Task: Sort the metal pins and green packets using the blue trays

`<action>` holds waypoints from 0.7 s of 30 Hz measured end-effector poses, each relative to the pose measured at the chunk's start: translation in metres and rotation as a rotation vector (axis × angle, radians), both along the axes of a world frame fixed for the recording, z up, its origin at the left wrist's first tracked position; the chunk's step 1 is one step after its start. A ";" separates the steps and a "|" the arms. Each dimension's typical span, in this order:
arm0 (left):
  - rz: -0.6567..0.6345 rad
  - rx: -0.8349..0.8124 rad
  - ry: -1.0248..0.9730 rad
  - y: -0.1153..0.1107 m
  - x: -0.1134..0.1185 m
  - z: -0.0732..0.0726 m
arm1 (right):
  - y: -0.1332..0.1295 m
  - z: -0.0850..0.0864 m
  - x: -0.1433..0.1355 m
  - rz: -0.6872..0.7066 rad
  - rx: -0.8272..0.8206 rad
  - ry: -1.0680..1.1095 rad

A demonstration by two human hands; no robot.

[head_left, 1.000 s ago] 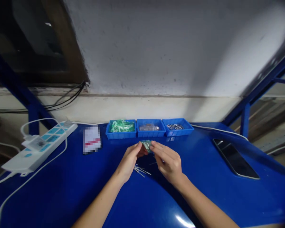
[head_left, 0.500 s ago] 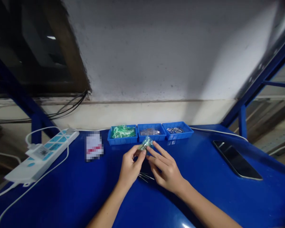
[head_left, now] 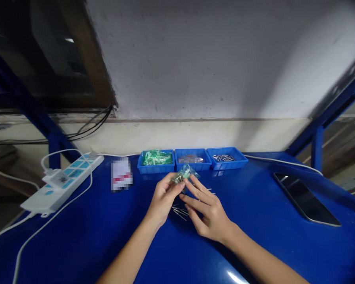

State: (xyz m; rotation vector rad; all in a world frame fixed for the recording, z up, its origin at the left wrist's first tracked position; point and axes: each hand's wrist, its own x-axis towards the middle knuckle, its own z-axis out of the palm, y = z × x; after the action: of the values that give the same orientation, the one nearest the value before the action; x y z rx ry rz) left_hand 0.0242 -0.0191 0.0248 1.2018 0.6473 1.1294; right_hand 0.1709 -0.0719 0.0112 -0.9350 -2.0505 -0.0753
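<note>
A small clear plastic bag [head_left: 187, 172] with pale green and metallic bits inside is held up between my hands. My left hand [head_left: 165, 197] is closed, pinching the bag's left side between thumb and fingers. From the right, my right hand [head_left: 207, 211] has its fingertips closed against the bag's lower right side. Several thin metal pins [head_left: 180, 212] lie loose on the blue table [head_left: 171, 252] beneath my hands. A few more thin pieces show just past my right fingers, partly covered.
Along the wall stand a blue bin of green packets [head_left: 156, 158], a bin of clear pieces [head_left: 192, 158] and a bin of metal pins [head_left: 225, 158]. A power strip [head_left: 60, 189] with cables and a pixelated card [head_left: 122, 174] lie left; a phone [head_left: 306, 199] lies right.
The bag has turned and spread wider between my fingers, showing more of the pale green piece. Loose thin pieces beyond my right hand now show. The whole view has shifted slightly.
</note>
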 end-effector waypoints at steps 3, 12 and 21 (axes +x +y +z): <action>-0.007 -0.009 -0.004 0.000 0.000 0.001 | 0.000 0.001 0.000 0.006 -0.008 0.012; 0.065 0.047 0.103 0.005 -0.003 0.000 | 0.000 0.004 0.001 -0.041 0.002 -0.001; 0.284 0.111 0.199 0.009 -0.002 -0.005 | -0.005 0.012 0.003 -0.038 0.057 -0.018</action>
State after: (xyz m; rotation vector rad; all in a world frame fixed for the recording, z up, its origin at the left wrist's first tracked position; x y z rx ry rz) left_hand 0.0224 -0.0104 0.0201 1.3580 0.9405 1.3046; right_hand 0.1740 -0.0771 0.0230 -0.9409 -2.0367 -0.1620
